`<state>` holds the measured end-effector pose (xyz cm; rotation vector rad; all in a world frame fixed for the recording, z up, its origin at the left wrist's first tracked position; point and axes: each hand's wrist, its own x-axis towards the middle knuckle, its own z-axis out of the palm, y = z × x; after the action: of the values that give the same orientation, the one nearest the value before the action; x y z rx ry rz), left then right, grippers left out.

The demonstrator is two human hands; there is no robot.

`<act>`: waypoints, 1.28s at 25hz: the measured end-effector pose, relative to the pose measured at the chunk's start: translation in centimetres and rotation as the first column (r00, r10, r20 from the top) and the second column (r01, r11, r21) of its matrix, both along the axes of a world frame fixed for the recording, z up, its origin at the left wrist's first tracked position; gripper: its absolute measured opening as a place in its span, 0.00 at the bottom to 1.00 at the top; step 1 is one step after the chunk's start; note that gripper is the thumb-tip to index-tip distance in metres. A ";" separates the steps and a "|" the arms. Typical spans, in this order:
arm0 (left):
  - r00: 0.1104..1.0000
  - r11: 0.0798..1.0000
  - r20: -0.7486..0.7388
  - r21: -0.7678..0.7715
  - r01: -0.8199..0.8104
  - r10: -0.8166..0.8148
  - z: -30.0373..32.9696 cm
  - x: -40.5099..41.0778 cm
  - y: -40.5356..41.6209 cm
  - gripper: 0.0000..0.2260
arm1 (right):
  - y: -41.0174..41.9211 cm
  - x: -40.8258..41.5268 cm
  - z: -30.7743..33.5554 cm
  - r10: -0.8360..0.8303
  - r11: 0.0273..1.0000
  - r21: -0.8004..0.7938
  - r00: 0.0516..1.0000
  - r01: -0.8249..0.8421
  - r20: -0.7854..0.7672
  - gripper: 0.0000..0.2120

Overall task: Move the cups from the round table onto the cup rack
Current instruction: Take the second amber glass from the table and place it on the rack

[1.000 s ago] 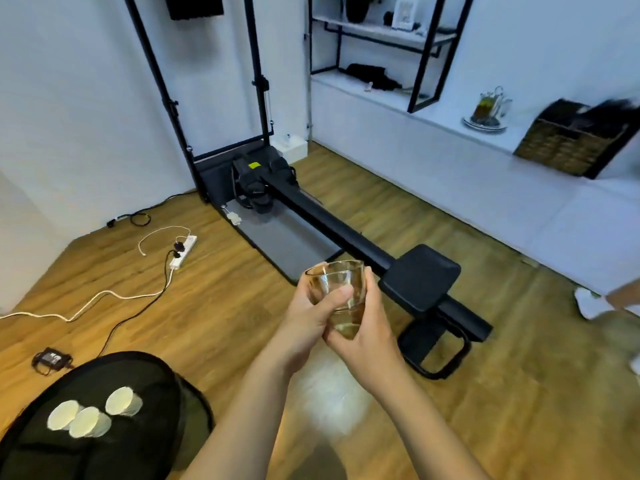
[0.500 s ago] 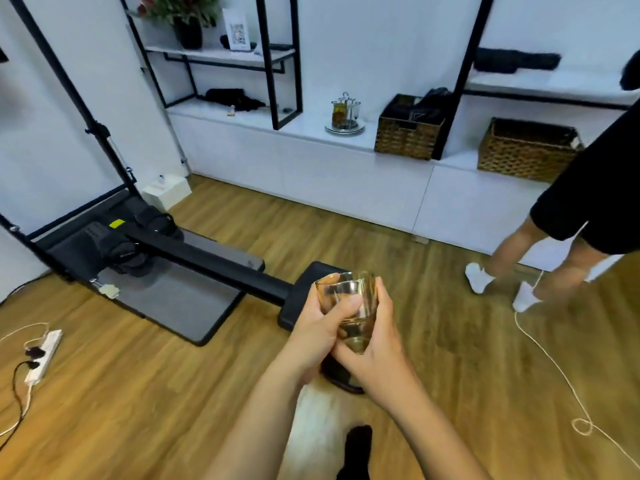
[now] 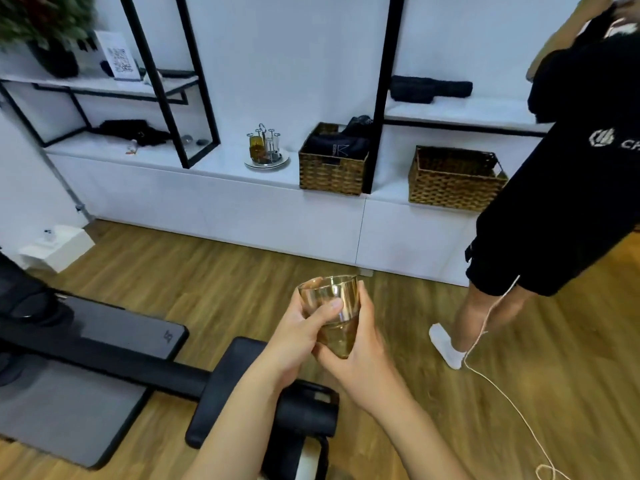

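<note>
An amber-tinted glass cup point(image 3: 330, 299) is held upright in front of me, above the wooden floor. My left hand point(image 3: 298, 336) wraps its left side with the thumb across the front. My right hand point(image 3: 356, 355) cradles its base and right side. The metal cup rack point(image 3: 265, 147) stands on a round silver tray on the white counter ahead, with an amber cup and clear glasses hanging on it. The round table is out of view.
A black rowing machine point(image 3: 131, 355) lies across the floor below and left of my arms. A person in black point(image 3: 554, 188) stands at right, with a white cord point(image 3: 498, 386) trailing on the floor. Two wicker baskets point(image 3: 332, 168) point(image 3: 453, 180) sit right of the rack.
My view has swung right, away from the round table, and closer to the counter. The cup stays gripped in both hands. The rack has grown larger and the person is nearer.
</note>
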<state>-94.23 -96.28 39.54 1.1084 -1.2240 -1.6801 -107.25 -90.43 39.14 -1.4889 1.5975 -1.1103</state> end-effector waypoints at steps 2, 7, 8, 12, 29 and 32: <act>1.000 1.000 0.000 -0.001 0.003 -0.003 -0.6 -2.1 -2.8 0.36 | -2.9 -2.4 -0.8 0.020 1.000 0.019 1.000 -0.021 0.007 0.55; 0.997 0.997 -0.021 -0.008 -0.079 0.079 -1.6 -9.8 -12.3 0.31 | -12.9 -10.5 -2.3 0.099 0.994 0.041 0.995 -0.099 0.003 0.54; 0.994 0.995 -0.040 -0.007 -0.104 0.104 -1.6 -11.5 -14.2 0.32 | -15.0 -12.2 -2.3 0.112 0.993 0.049 0.994 -0.112 0.001 0.54; 0.986 0.987 -0.054 -0.018 -0.157 0.156 -0.1 -17.1 -20.0 0.36 | -22.1 -18.2 -0.7 0.170 0.985 0.033 0.985 -0.169 -0.028 0.54; 0.889 0.889 -0.073 -0.041 -0.457 0.453 -1.0 -12.3 -50.6 0.37 | -56.3 -13.8 -4.4 0.342 0.939 -0.053 0.920 -0.338 0.189 0.49; 0.853 0.854 -0.095 -0.045 -0.519 0.514 -0.2 -7.3 -58.8 0.36 | -64.7 -8.8 -3.6 0.367 0.924 -0.024 0.866 -0.382 0.340 0.41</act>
<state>-101.58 -155.05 39.29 1.1870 -0.8247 -1.2428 -116.07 -155.18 35.50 -1.4103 1.0338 -1.0289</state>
